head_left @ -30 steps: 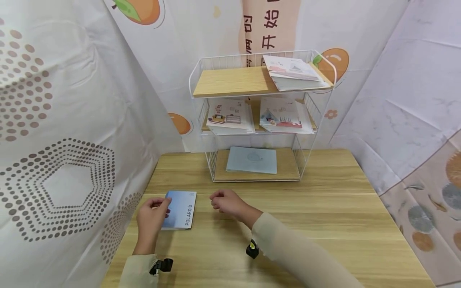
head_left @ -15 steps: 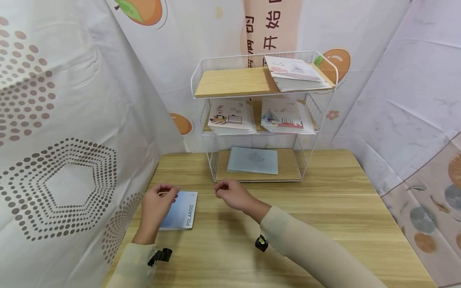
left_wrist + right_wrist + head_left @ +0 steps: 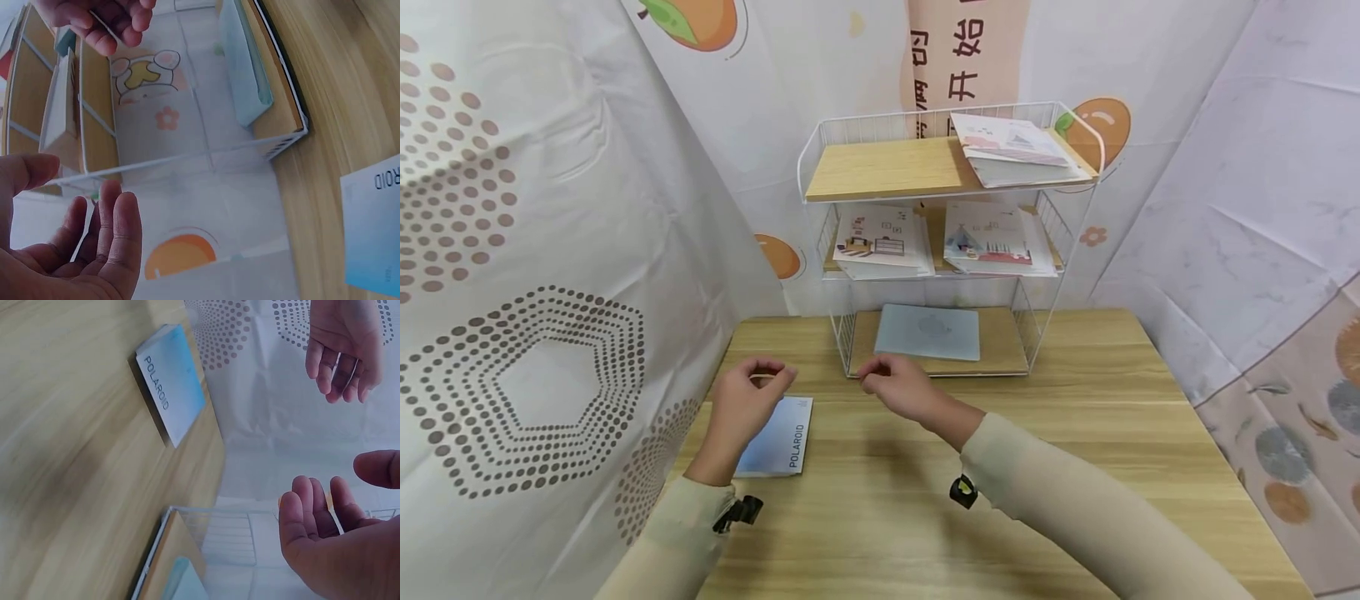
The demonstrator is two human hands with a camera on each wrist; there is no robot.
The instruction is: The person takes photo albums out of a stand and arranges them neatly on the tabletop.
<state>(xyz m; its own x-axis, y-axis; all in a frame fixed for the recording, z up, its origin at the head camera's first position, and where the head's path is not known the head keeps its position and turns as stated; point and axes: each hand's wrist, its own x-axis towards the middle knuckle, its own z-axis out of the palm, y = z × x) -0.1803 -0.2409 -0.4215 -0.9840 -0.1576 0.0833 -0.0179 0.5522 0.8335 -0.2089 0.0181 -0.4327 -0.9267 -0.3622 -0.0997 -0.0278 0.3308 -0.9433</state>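
My left hand [image 3: 739, 412] hangs in the air above the blue-and-white POLAROID book [image 3: 778, 440], overlapping its upper left part in the head view. Nothing lies between its loosely bent fingers; in the left wrist view the thumb stands apart from the fingers [image 3: 122, 240]. My right hand [image 3: 913, 393] hovers just in front of the wire shelf, close to its bottom tier. It is empty as well, and its fingers [image 3: 300, 503] are gently curved in the right wrist view. The book [image 3: 172, 381] lies flat on the table, apart from both hands.
A white wire shelf [image 3: 1037, 337] with three wooden tiers stands at the table's back. Pale blue booklets [image 3: 927, 332] lie on the bottom tier. Picture-covered booklets [image 3: 880, 237] fill the middle tier, and more booklets [image 3: 1018, 150] sit top right. Printed curtains [image 3: 685, 167] enclose the table [image 3: 1075, 467].
Both hands have moved forward, toward the shelf, and slightly to the right. My left hand has risen from beside the book, uncovering more of it. The book stays in place.
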